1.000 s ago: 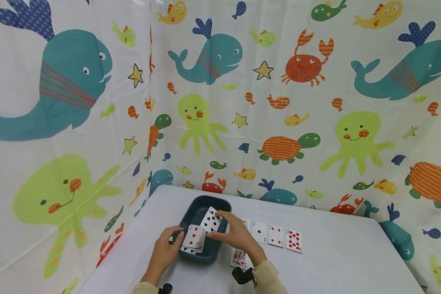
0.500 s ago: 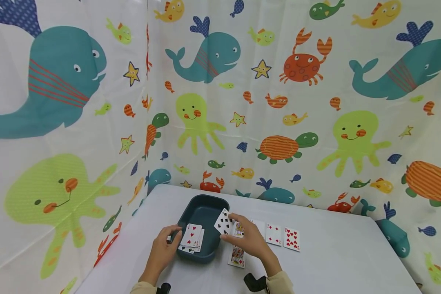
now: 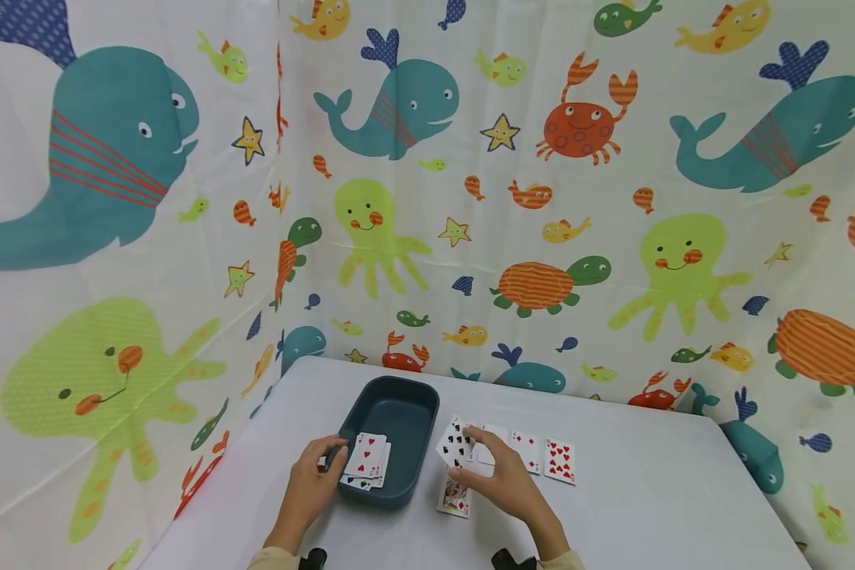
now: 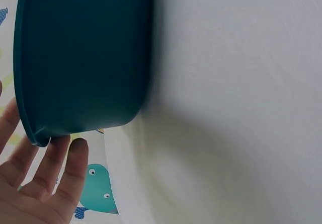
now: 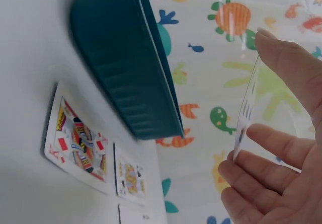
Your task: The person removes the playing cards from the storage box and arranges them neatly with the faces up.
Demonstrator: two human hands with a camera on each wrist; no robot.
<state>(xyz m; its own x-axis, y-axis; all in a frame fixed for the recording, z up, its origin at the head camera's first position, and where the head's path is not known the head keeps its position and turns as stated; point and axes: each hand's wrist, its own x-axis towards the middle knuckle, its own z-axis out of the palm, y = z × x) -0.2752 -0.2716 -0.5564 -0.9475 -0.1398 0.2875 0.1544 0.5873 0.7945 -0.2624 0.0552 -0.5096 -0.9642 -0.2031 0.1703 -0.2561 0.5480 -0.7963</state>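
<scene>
My left hand (image 3: 309, 479) holds the near-left rim of a dark teal plastic bin (image 3: 427, 427); in the left wrist view its fingers (image 4: 73, 168) lie against the bin's end, just under the lip. A small pile of playing cards, a heart card (image 3: 365, 455) on top, lies inside the bin's near end. Right of the bin, my right hand (image 3: 502, 475) pinches a spade playing card (image 3: 454, 441) between thumb and fingers, raised above the table. The right wrist view shows this card nearly edge-on. Below it lies a king of diamonds (image 5: 80, 138), partly hidden in the head view.
Beyond my right hand runs a row of face-up cards: a black-suit face card (image 5: 131, 178), a partly hidden card (image 3: 495, 434), a diamond card (image 3: 527, 450) and a heart card (image 3: 560, 461). The white table (image 3: 655, 491) meets a sea-animal curtain (image 3: 399, 261) at the back and left.
My right hand has lifted the spade card out of the bin and carried it right, over the rim to above the laid-out cards. My left hand has stayed at the bin.
</scene>
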